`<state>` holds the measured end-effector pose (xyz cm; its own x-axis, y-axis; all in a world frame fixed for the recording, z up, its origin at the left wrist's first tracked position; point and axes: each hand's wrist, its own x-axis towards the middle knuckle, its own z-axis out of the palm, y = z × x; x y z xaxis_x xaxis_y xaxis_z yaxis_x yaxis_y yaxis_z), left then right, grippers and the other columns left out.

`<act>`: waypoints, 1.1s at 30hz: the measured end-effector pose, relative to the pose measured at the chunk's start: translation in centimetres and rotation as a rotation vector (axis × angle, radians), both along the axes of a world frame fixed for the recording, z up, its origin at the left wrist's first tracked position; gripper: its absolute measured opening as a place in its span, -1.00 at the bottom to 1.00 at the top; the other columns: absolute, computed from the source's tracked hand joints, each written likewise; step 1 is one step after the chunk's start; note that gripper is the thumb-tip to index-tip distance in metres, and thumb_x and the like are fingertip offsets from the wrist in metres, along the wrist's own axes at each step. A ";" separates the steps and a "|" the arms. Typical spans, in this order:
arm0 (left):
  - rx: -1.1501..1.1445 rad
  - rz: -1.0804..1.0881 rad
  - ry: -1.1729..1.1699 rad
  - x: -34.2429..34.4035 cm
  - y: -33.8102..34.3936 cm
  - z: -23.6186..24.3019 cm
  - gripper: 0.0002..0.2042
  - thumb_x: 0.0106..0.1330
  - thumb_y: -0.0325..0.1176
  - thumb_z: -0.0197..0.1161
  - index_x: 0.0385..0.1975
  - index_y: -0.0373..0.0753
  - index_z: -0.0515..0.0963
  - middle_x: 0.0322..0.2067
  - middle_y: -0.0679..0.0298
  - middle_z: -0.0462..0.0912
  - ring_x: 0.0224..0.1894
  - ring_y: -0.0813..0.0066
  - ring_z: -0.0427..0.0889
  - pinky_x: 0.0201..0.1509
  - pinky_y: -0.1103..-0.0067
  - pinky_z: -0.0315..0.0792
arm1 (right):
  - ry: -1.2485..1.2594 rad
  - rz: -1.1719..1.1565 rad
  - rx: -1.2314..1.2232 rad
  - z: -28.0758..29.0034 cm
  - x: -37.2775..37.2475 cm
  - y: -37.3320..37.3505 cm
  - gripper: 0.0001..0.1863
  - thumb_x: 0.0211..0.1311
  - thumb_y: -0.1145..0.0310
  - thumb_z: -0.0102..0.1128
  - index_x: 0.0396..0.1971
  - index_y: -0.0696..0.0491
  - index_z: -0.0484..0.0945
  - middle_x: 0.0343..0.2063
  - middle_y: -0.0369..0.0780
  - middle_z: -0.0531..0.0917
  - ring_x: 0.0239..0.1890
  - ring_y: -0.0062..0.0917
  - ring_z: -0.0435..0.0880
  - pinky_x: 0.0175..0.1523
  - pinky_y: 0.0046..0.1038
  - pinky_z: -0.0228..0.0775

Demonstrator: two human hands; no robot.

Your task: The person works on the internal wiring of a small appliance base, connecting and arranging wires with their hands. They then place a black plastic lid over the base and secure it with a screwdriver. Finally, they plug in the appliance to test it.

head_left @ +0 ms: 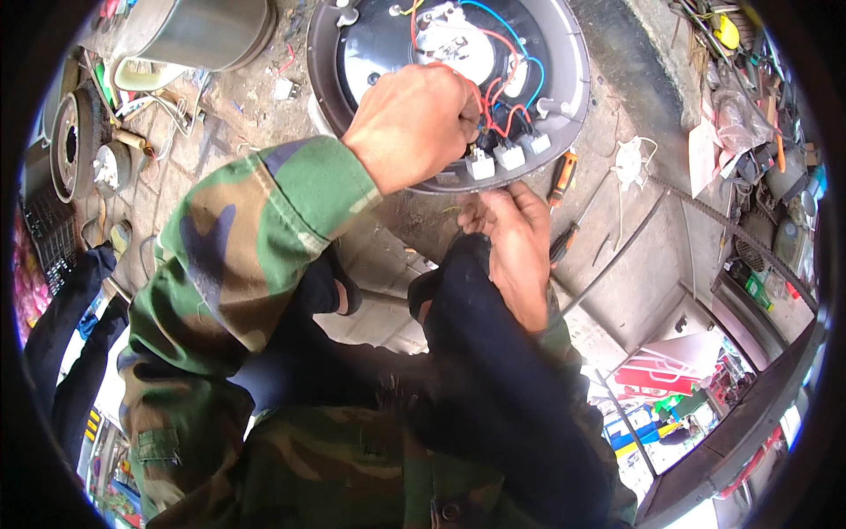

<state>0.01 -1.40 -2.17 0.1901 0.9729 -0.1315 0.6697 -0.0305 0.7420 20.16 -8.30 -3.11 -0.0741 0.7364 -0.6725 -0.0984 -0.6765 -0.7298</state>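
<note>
A round grey plastic housing [577,66] lies open side up in front of me, red and blue wires running across its dark inside. My left hand [410,119] reaches over it, closed in a pinch among the red wires [500,110]; its fingertips hide what they hold. Along the near rim sit white rectangular switch-like parts: one [480,166] just by my left fingertips, another [509,158] in the middle, a third [539,143] to the right. Just below that rim is my right hand [513,242], its fingers curled; anything between them is too small to tell.
A screwdriver with an orange and black handle [564,176] lies right of the housing, beside a second dark-handled tool [564,242]. A white wired piece [630,163] is farther right. At upper left stands a large metal pot [207,35]. Clutter lines both sides.
</note>
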 end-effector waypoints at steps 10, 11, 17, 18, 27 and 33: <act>-0.060 0.043 0.012 0.2 0.4 0.7 -0.91 0.20 -0.42 0.44 -0.34 -0.21 0.80 -0.30 -0.03 0.80 -0.22 -0.10 0.80 -0.09 0.15 0.66 | 0.056 -0.072 -0.009 -0.4 0.0 -0.3 -0.83 0.52 0.46 0.20 -0.06 0.23 0.66 -0.30 -0.16 0.79 -0.40 -0.57 0.72 -0.26 -0.52 0.54; -0.050 0.049 0.005 0.3 0.3 0.6 -0.92 0.19 -0.43 0.44 -0.34 -0.20 0.80 -0.30 -0.03 0.80 -0.23 -0.10 0.80 -0.10 0.14 0.66 | 0.059 -0.091 -0.003 -0.4 -0.1 -0.3 -0.83 0.52 0.46 0.21 -0.06 0.23 0.66 -0.30 -0.16 0.79 -0.40 -0.57 0.72 -0.26 -0.52 0.54; -0.051 0.041 0.007 0.4 0.2 0.6 -0.90 0.19 -0.54 0.35 -0.36 -0.19 0.76 -0.33 -0.01 0.76 -0.24 -0.15 0.76 -0.13 0.14 0.62 | 0.088 -0.081 0.026 -0.6 -0.1 -0.5 -0.80 0.54 0.49 0.14 0.00 0.23 0.67 -0.26 -0.16 0.77 -0.33 -0.51 0.68 -0.22 -0.43 0.50; -0.060 0.047 0.018 0.5 0.1 0.7 -0.90 0.19 -0.54 0.35 -0.36 -0.19 0.76 -0.33 -0.01 0.76 -0.23 -0.15 0.76 -0.12 0.14 0.62 | 0.081 -0.077 0.031 -0.6 -0.2 -0.6 -0.80 0.55 0.48 0.14 -0.01 0.22 0.67 -0.27 -0.16 0.76 -0.35 -0.52 0.67 -0.23 -0.44 0.50; 0.013 0.029 0.003 0.1 -0.1 0.3 -0.94 0.20 -0.47 0.38 -0.37 -0.26 0.73 -0.34 -0.05 0.75 -0.25 -0.15 0.76 -0.15 0.09 0.62 | 0.085 -0.087 0.014 -0.3 -0.5 -0.2 -0.81 0.55 0.47 0.15 -0.04 0.22 0.67 -0.28 -0.16 0.76 -0.38 -0.53 0.66 -0.24 -0.46 0.48; -0.055 -0.033 0.021 0.0 0.4 0.6 -0.94 0.23 -0.47 0.42 -0.33 -0.24 0.73 -0.30 0.00 0.74 -0.20 -0.14 0.74 -0.12 0.12 0.60 | 0.090 -0.081 0.025 -0.5 -0.3 -0.2 -0.81 0.54 0.50 0.12 -0.04 0.23 0.66 -0.28 -0.16 0.76 -0.37 -0.53 0.67 -0.24 -0.45 0.49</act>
